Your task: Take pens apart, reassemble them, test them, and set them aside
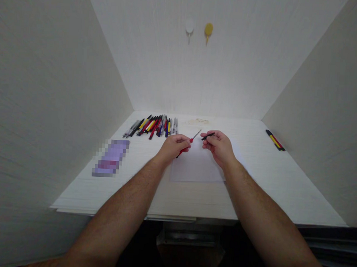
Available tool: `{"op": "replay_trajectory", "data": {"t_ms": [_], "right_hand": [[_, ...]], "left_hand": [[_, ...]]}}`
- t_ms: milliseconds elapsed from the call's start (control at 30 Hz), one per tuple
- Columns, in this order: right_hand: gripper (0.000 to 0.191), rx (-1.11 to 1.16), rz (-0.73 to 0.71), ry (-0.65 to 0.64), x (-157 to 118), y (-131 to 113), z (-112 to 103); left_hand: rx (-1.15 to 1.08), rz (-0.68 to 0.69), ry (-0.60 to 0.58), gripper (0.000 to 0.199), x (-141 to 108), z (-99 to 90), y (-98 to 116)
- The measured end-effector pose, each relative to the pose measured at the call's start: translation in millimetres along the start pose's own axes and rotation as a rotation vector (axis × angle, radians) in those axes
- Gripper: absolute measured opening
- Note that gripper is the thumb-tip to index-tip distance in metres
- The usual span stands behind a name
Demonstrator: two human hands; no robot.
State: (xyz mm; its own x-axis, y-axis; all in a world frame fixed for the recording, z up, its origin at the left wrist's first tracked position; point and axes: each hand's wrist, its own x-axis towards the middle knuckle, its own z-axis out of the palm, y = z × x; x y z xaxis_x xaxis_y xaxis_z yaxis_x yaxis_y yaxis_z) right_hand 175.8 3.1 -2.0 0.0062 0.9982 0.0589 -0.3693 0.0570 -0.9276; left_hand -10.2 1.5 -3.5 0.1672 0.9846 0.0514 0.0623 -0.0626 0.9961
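Observation:
My left hand (173,148) pinches a red pen barrel (182,151), tilted with its lower end toward me. A thin refill (197,133) sticks out of the barrel's upper end, pointing up and to the right. Between the fingertips of my right hand (221,145) is a short black pen part (208,136), held apart from the refill. Both hands are over a white sheet of paper (197,170) on the white table (193,200).
Many pens (153,126) in red, yellow, black, blue and clear lie in a row at the back left. A few more pens (275,140) lie at the right edge. A pixelated purple item (113,158) is on the left. Walls enclose the table on three sides.

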Motion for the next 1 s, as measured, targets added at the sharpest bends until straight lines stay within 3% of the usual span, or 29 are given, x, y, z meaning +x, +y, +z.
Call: {"op": "replay_trajectory", "data": {"t_ms": [300, 1000], "right_hand": [[0.025, -0.031, -0.039, 0.033, 0, 0, -1], [0.022, -0.054, -0.041, -0.046, -3, 8, 6]], "left_hand": [[0.011, -0.009, 0.004, 0.028, -2, 2.0, 3], [0.098, 0.003, -0.083, 0.023, -4, 3.7, 0]]}}
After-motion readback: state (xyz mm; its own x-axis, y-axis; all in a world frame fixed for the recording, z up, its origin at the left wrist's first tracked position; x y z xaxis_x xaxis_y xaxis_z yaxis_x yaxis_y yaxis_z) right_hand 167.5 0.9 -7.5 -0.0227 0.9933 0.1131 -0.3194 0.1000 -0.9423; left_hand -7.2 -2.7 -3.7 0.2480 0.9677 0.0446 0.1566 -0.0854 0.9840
